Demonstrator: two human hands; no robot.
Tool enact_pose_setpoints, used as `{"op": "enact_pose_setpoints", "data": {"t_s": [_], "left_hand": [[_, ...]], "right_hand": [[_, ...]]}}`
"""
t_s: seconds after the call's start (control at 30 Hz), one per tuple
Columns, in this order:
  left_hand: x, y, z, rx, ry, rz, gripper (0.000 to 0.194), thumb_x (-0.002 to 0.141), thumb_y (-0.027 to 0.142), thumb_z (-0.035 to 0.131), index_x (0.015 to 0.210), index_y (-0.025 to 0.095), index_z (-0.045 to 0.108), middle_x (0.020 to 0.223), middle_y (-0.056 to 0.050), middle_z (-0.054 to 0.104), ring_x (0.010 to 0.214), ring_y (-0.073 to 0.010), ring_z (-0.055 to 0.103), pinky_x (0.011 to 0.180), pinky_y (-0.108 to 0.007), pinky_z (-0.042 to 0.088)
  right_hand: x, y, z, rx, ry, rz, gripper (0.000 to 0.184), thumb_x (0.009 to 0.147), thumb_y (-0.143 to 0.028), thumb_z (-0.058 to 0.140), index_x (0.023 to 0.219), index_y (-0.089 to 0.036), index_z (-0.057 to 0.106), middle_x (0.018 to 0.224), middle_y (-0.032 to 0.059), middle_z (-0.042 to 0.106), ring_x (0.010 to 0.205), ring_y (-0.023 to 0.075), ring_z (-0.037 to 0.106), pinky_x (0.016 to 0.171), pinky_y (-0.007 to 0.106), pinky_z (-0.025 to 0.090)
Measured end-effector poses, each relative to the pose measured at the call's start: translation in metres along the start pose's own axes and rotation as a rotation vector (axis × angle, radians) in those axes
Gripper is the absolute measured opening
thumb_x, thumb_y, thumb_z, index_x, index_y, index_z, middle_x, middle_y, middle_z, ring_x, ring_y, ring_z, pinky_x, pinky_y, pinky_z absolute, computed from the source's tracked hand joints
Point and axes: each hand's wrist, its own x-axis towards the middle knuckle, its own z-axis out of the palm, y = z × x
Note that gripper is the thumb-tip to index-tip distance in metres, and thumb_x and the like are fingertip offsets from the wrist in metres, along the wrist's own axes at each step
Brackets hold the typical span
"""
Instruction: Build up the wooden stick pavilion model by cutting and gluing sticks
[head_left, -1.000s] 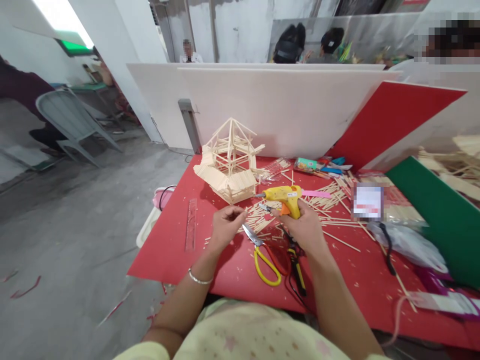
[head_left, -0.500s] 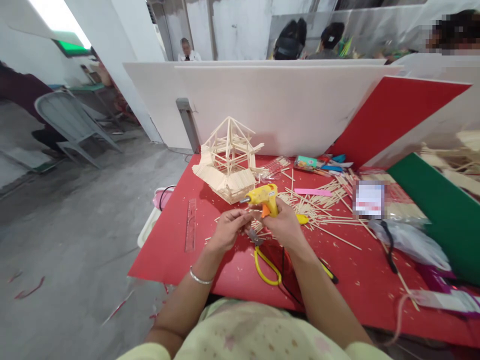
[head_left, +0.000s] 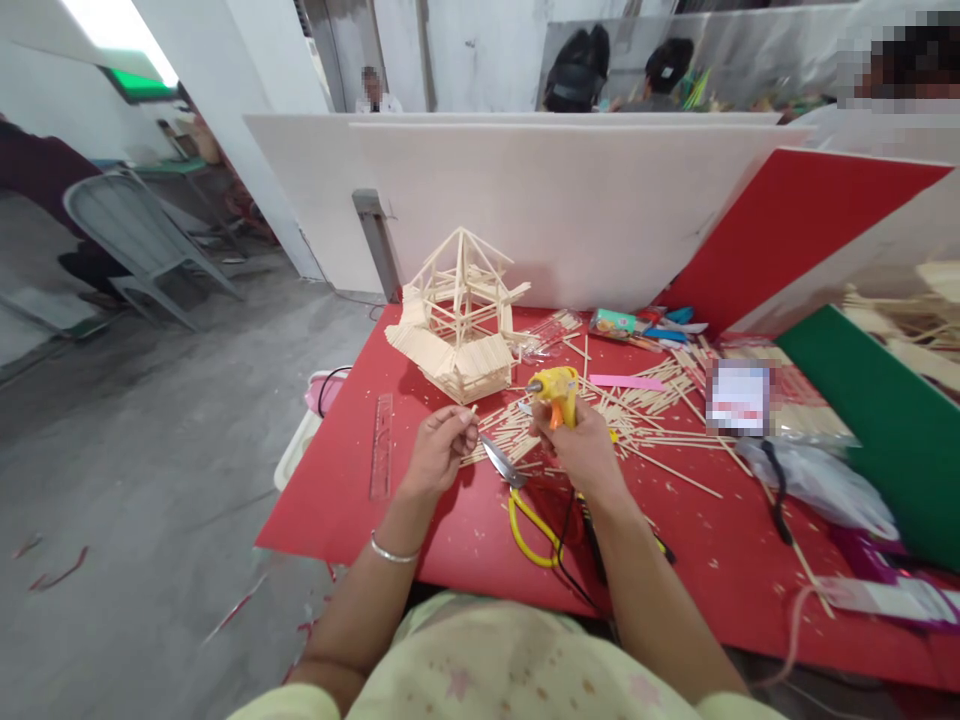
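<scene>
My right hand is closed around a yellow glue gun with an orange trigger, its nozzle pointing left. My left hand pinches a small piece of wooden stick between thumb and fingertips; most of the piece is hidden. Just beyond both hands stands a model building made of thin sticks, with an open pointed frame on top and slatted roof panels lower down. Between my wrists lie scissors with yellow handles. Loose sticks are scattered under and beside the glue gun.
The red tabletop carries a clear ruler at left, and a pink strip, plastic bag and green board at right. White boards rise along the back. Other people sit beyond them.
My hands have moved apart. The right one has carried the glue gun a little to the right, and the left has shifted slightly left with the stick piece. The scissor blades are uncovered.
</scene>
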Motion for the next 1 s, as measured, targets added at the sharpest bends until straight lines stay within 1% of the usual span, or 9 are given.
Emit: {"op": "enact_pose_setpoints", "data": {"t_s": [0.1,0.2,0.27,0.43,0.57,0.67,0.8,0.9,1.0], "left_hand": [[0.0,0.003,-0.003,0.006,0.008,0.037,0.021,0.072,0.033,0.079,0.073,0.014,0.07,0.063,0.0,0.063,0.049,-0.0053,0.052,0.045,-0.015,0.036],[-0.001,0.003,-0.003,-0.042,-0.043,0.065,0.017,0.071,0.026,0.078,0.069,0.014,0.067,0.09,-0.005,0.071,0.056,-0.0041,0.055,0.048,-0.016,0.04],[-0.002,0.0,-0.001,-0.074,-0.083,0.03,0.017,0.071,0.026,0.077,0.068,0.014,0.065,0.097,-0.007,0.072,0.058,-0.0054,0.058,0.047,-0.017,0.042],[-0.006,-0.014,0.01,-0.096,-0.178,-0.185,0.026,0.077,0.037,0.074,0.076,0.015,0.06,0.071,-0.003,0.068,0.049,-0.0098,0.059,0.039,-0.018,0.04],[-0.012,-0.016,0.022,-0.097,-0.254,-0.225,0.031,0.079,0.041,0.074,0.079,0.014,0.059,0.064,-0.001,0.064,0.043,-0.008,0.054,0.038,-0.018,0.039],[-0.015,-0.012,0.025,-0.112,-0.265,-0.181,0.03,0.079,0.037,0.074,0.07,0.016,0.055,0.055,0.004,0.054,0.036,-0.0042,0.041,0.037,-0.017,0.032],[-0.011,-0.013,0.017,-0.011,-0.137,-0.081,0.042,0.084,0.04,0.067,0.056,0.018,0.044,0.046,0.007,0.037,0.036,-0.0043,0.029,0.037,-0.019,0.021],[-0.008,-0.019,0.011,0.21,-0.054,0.095,0.043,0.082,0.04,0.072,0.054,0.016,0.05,0.059,0.001,0.051,0.048,-0.0064,0.042,0.045,-0.02,0.032],[-0.009,-0.022,0.013,0.41,-0.042,0.289,0.023,0.072,0.032,0.083,0.071,0.017,0.066,0.083,-0.003,0.063,0.067,-0.0111,0.053,0.059,-0.023,0.041]], "right_hand": [[0.0,0.001,-0.005,-0.055,0.011,-0.009,0.033,0.063,-0.037,0.08,0.083,-0.019,0.061,0.064,-0.0032,0.062,0.048,0.0091,0.045,0.046,0.024,0.035],[-0.002,-0.001,-0.005,-0.045,0.006,0.016,0.033,0.064,-0.04,0.079,0.081,-0.02,0.059,0.052,-0.0075,0.051,0.044,0.009,0.04,0.043,0.024,0.032],[-0.006,-0.005,-0.001,-0.01,-0.003,0.006,0.033,0.064,-0.042,0.079,0.08,-0.021,0.059,0.053,-0.0071,0.051,0.045,0.0095,0.041,0.045,0.024,0.034],[-0.011,-0.012,0.014,0.049,-0.109,-0.072,0.034,0.062,-0.038,0.081,0.084,-0.02,0.062,0.072,-0.0005,0.065,0.064,0.0144,0.056,0.058,0.026,0.045],[-0.007,-0.001,0.018,0.074,-0.114,-0.071,0.034,0.062,-0.037,0.081,0.084,-0.018,0.064,0.077,0.0007,0.067,0.068,0.015,0.059,0.063,0.027,0.047],[0.0,0.01,0.013,0.125,-0.01,-0.071,0.034,0.063,-0.036,0.082,0.083,-0.02,0.061,0.071,-0.0024,0.065,0.059,0.012,0.054,0.057,0.026,0.044],[0.006,0.013,0.006,0.236,0.062,-0.032,0.04,0.06,-0.036,0.085,0.08,-0.022,0.055,0.063,-0.0067,0.059,0.046,0.0082,0.043,0.045,0.025,0.035],[0.006,0.01,0.006,0.255,0.048,-0.022,0.041,0.059,-0.037,0.086,0.079,-0.022,0.053,0.061,-0.0072,0.057,0.045,0.0074,0.04,0.044,0.024,0.034],[0.004,0.006,0.009,0.21,0.036,-0.033,0.039,0.059,-0.036,0.085,0.079,-0.022,0.055,0.063,-0.0066,0.058,0.048,0.0079,0.043,0.046,0.024,0.036]]}}
